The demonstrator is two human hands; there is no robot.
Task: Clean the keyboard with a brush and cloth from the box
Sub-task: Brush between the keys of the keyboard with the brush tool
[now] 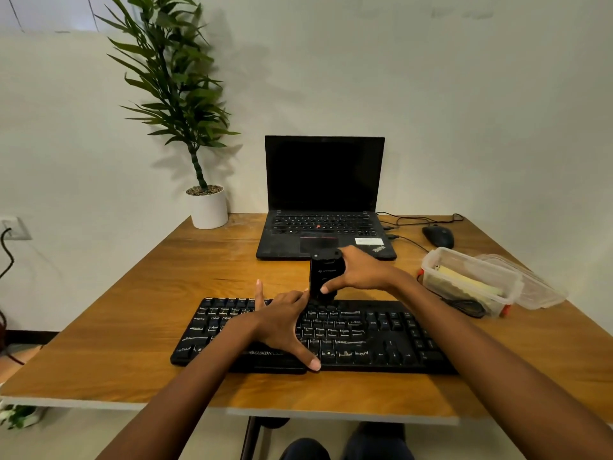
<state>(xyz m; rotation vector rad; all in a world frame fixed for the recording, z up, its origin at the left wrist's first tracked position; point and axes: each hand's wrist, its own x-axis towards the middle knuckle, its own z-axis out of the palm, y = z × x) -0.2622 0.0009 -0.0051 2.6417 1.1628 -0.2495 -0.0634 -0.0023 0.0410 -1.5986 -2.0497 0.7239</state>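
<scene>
Right hand point(362, 271) grips brush point(322, 267) — left hand point(282, 325) presses keyboard point(368, 338)

laptop point(326, 224) behind keyboard point(365, 333), box point(471, 280) right

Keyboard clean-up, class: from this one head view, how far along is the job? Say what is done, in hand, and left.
Done: the box is open, its lid beside it, and the brush is out. In hand: the right hand grips the brush upright on the top row of the keyboard while the left hand presses flat on the keys. Left: wiping, since the yellow cloth lies in the box.
</scene>
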